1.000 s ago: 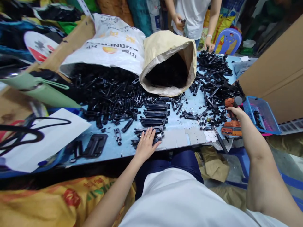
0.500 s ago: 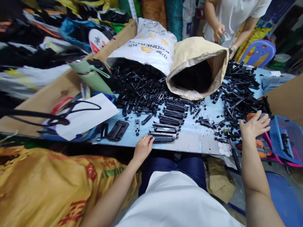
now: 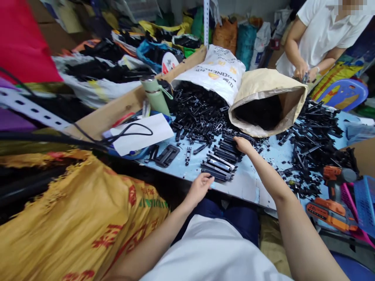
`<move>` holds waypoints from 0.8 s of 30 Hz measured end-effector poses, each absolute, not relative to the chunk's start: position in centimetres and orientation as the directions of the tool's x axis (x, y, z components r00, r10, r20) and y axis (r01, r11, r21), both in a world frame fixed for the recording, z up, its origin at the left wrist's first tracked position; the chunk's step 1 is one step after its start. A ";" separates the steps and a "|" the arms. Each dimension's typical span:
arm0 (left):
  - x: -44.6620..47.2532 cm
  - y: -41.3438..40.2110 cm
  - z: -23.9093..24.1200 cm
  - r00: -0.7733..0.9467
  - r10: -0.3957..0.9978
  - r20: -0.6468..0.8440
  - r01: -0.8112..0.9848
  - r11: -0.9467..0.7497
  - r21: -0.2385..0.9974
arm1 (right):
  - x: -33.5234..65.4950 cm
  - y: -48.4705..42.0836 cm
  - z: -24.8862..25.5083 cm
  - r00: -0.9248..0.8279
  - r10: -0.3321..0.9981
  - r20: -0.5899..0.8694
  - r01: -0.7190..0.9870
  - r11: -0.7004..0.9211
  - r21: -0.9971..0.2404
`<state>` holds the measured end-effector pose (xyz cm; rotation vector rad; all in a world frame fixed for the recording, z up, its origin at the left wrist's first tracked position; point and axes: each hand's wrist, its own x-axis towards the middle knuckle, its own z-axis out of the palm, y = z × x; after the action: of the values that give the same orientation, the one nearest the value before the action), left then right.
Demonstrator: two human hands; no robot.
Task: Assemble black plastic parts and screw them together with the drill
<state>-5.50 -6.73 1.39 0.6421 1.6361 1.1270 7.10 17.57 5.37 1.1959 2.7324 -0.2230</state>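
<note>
A row of stacked black plastic bars [image 3: 220, 160] lies on the light blue table [image 3: 252, 183]. My left hand [image 3: 200, 186] rests at the near end of the row, fingers curled against the nearest bar. My right hand [image 3: 243, 144] reaches across to the far end of the row and touches the top bars, its fingers bent down over them. Whether either hand grips a bar I cannot make out. An orange cordless drill [image 3: 334, 176] stands on the table to the right, away from both hands.
Two open sacks, white [image 3: 216, 72] and tan [image 3: 268, 93], spill loose black parts [image 3: 199, 111] over the table. Another heap [image 3: 316, 132] lies right. A green flask [image 3: 155, 97], white paper [image 3: 140, 134], a blue basket [image 3: 365, 195]. A person in white [image 3: 319, 35] works opposite. A yellow sack [image 3: 73, 218] sits left.
My right hand let go of the drill and swung left to the far end of the row of bars. My left hand stayed at the near end. The view turned left.
</note>
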 end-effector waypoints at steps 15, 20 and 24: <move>-2.3 -2.3 2.0 -0.174 0.677 -0.716 -0.840 0.278 0.466 | 6.8 16.6 4.0 -0.511 0.662 -0.549 0.799 0.129 -0.588; -1.1 -1.8 1.3 -0.407 0.707 -0.579 -0.798 0.034 0.601 | 8.8 13.9 2.9 -0.568 0.678 -0.466 0.625 -0.012 -0.780; -1.5 -1.6 1.3 -0.389 0.763 -0.516 -0.802 -0.005 0.597 | 10.0 11.9 1.9 -0.573 0.733 -0.367 0.413 -0.129 -0.901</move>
<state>-1.49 -1.64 1.25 -0.0521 1.0374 1.6757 10.01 11.88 1.92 1.5213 2.2219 -2.0846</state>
